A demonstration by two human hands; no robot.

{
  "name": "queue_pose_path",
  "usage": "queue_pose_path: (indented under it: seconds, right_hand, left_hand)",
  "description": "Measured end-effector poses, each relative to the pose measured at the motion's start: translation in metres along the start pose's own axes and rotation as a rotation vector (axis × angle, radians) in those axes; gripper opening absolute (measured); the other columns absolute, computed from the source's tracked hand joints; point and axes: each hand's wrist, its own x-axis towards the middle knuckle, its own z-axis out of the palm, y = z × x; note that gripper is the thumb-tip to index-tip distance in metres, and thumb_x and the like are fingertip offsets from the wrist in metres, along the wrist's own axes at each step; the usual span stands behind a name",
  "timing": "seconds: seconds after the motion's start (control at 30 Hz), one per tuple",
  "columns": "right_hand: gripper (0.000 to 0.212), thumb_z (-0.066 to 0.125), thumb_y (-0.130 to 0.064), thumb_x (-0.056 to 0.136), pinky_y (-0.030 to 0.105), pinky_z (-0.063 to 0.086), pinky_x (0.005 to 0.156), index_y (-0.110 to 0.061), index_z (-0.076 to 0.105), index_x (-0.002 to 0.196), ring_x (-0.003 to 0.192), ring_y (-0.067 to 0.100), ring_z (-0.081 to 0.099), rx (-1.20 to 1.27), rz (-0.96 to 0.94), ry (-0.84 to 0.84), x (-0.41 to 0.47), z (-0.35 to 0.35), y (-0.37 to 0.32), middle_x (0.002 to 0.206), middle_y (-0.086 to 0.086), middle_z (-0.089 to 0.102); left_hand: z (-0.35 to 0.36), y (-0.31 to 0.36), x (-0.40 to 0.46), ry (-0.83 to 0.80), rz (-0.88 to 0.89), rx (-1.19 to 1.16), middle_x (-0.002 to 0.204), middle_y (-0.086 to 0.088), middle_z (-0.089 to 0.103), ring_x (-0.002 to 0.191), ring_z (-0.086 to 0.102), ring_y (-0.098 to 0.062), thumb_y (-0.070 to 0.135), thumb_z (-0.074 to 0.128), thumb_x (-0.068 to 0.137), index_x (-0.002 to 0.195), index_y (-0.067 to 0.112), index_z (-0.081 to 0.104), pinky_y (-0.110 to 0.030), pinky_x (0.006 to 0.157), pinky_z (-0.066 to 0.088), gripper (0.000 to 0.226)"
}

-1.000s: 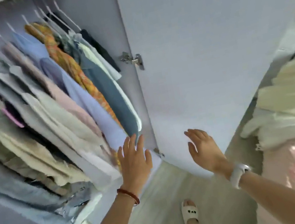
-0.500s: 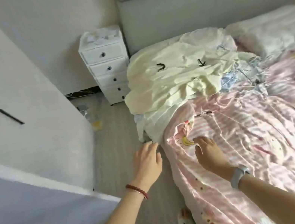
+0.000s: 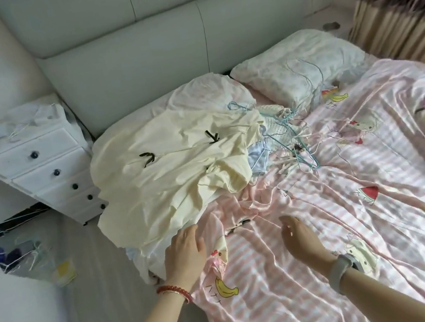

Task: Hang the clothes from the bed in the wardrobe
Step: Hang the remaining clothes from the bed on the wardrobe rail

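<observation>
Cream garment lies crumpled at the bed left edge; left hand flat, fingers straight, touches it; right hand relaxed, holding nothing, over the sheet.

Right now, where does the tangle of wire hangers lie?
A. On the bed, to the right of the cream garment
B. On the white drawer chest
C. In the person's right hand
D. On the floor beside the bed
A: the wire hangers lie on the pink striped bed cover, just right of the cream garment; both hands are empty.
</observation>
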Motion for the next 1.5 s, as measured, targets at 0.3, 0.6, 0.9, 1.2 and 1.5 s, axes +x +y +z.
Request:
queue_pose_path:
  seconds: [0.3,0.6,0.9,1.2,1.5]
  right_hand:
    - [0.026,0.038,-0.002,0.092,0.031,0.044,0.069,0.000,0.062,0.102,0.075,0.022,0.055,0.217,0.267,-0.041,0.166,0.049,-0.023,0.083,0.012,0.064]
    - [0.026,0.033,0.004,0.088,0.021,0.044,0.053,0.010,0.053,0.104,0.065,0.015,0.043,0.807,0.793,0.029,0.273,0.129,-0.032,0.077,0.007,0.045]
    - [0.018,0.043,-0.006,0.093,0.015,0.038,0.037,-0.007,0.059,0.085,0.043,0.010,0.051,0.825,0.763,0.324,0.266,0.126,-0.014,0.057,0.005,0.048]
    - [0.025,0.044,-0.001,0.090,0.024,0.041,0.056,-0.003,0.068,0.081,0.061,0.014,0.054,0.618,0.653,0.377,0.229,0.081,0.026,0.068,0.007,0.057]
    - [0.032,0.044,0.000,0.090,0.028,0.043,0.044,-0.019,0.059,0.069,0.045,0.015,0.053,0.666,0.446,0.345,0.171,0.081,-0.020,0.052,-0.006,0.052]
  left_hand:
    - [0.049,-0.035,0.149,-0.022,-0.033,-0.051,0.147,-0.006,0.030,0.133,0.031,-0.024,0.026,0.039,0.097,0.143,0.013,0.025,-0.035,0.101,0.038,0.050]
    - [0.095,-0.057,0.239,0.032,0.066,-0.077,0.143,-0.017,0.038,0.135,0.031,-0.032,0.025,0.055,0.091,0.135,0.005,0.042,-0.049,0.103,0.034,0.050]
    - [0.103,-0.059,0.244,0.034,0.083,-0.148,0.137,-0.009,0.046,0.129,0.038,-0.030,0.024,0.047,0.096,0.126,0.012,0.053,-0.044,0.100,0.033,0.034]
    - [0.083,-0.020,0.242,-0.026,0.132,-0.215,0.135,-0.009,0.047,0.128,0.040,-0.023,0.020,0.045,0.095,0.131,0.007,0.048,-0.038,0.104,0.033,0.038]
    - [0.061,0.025,0.208,-0.131,0.171,-0.333,0.137,-0.006,0.043,0.127,0.038,-0.016,0.023,0.036,0.098,0.137,0.011,0.038,-0.023,0.103,0.029,0.041]
